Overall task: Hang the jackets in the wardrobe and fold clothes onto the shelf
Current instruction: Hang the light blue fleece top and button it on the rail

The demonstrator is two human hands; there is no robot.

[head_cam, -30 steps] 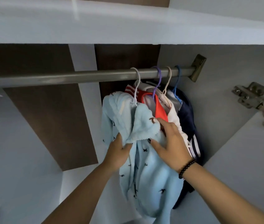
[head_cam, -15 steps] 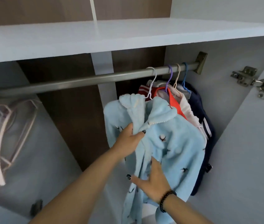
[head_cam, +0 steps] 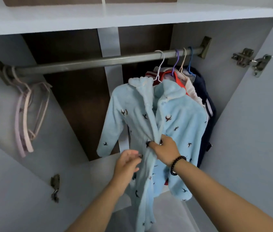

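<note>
Right hand [head_cam: 164, 150] now higher on fleece jacket [head_cam: 179, 118]

One light-blue fleece jacket [head_cam: 170, 121] hangs at the front of one metal rail [head_cam: 85, 63]. Four hanger hooks sit on the rail at the right: one white [head_cam: 160, 64], one purple [head_cam: 175, 61], one cream [head_cam: 183, 60], one blue [head_cam: 189, 59]. Behind the blue jacket hang at least three more garments; their exact number cannot be told. One bunch of pale pink empty hangers [head_cam: 25, 114] hangs at the left end; how many cannot be counted. Two hands: left [head_cam: 127, 166], right [head_cam: 165, 150]. One beaded bracelet [head_cam: 176, 164]. One shelf [head_cam: 115, 17] above. Two door hinges [head_cam: 251, 60] [head_cam: 55, 186].
</note>
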